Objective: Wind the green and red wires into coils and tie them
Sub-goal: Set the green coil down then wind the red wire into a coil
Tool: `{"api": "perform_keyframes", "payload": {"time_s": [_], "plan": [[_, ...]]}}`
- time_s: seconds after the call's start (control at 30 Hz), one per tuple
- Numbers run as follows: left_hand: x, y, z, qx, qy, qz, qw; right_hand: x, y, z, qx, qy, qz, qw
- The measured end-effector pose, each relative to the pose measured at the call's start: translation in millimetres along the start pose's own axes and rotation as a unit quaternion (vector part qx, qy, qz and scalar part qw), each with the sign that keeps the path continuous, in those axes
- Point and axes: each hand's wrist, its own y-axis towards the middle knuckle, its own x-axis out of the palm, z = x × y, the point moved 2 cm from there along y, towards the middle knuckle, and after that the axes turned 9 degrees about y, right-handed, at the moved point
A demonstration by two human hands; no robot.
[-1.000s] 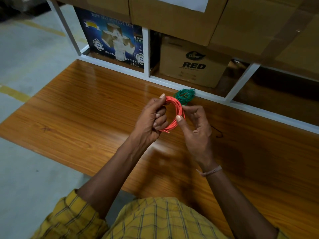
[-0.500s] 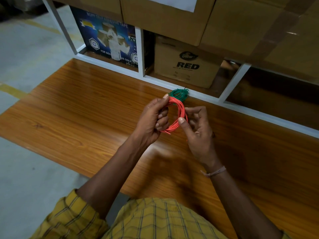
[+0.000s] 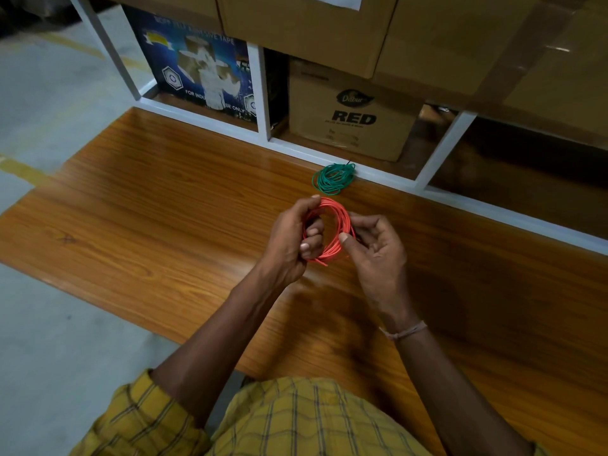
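Both hands hold the red coil (image 3: 330,230) above the table (image 3: 164,209): the left hand (image 3: 291,241) is closed round its left side with fingers through the loop, and the right hand (image 3: 378,248) pinches the right side between thumb and fingers. Light, springy wire like this probably wants to unwind, so keep a grip across all turns. Beyond, the green coil (image 3: 334,177) lies by the shelf frame (image 3: 378,174).

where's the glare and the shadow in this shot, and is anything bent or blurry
Head view: soft glare streaks the table by the white shelf rail and just under the hands; the arms' shadow falls on the wood below the right hand. The wide lens bows the shelf posts outward. The red coil and green coil look sharp; box print is slightly soft.
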Motion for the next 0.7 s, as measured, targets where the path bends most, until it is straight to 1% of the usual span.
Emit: {"api": "perform_keyframes", "payload": {"time_s": [0.17, 0.27, 0.4, 0.53, 0.63, 0.7], "plan": [[2.3, 8.2, -3.8, -0.015, 0.028, 0.014, 0.999, -5.4, 1.8, 2.1, -0.007, -0.005, 0.0, 1.0], [4.3, 11.8, -4.6, -0.028, -0.007, 0.003, 1.0, -6.2, 6.0, 1.4, -0.013, -0.008, 0.003, 1.0], [4.1, 17.3, -6.1, -0.023, -0.039, -0.021, 0.999, -9.4, 12.7, 4.5, -0.025, -0.031, 0.011, 0.999], [2.8, 23.8, -9.9, -0.051, -0.093, -0.046, 0.993, -13.8, 18.2, 14.1, -0.011, -0.06, 0.013, 0.998], [0.9, 29.3, -15.5, -0.067, -0.109, -0.024, 0.991, -14.0, 20.9, 21.4, -0.003, -0.063, 0.017, 0.998], [0.1, 32.4, -19.4, -0.063, -0.094, 0.011, 0.994, -13.4, 21.6, 24.5, 0.003, -0.056, 0.025, 0.998]]}}
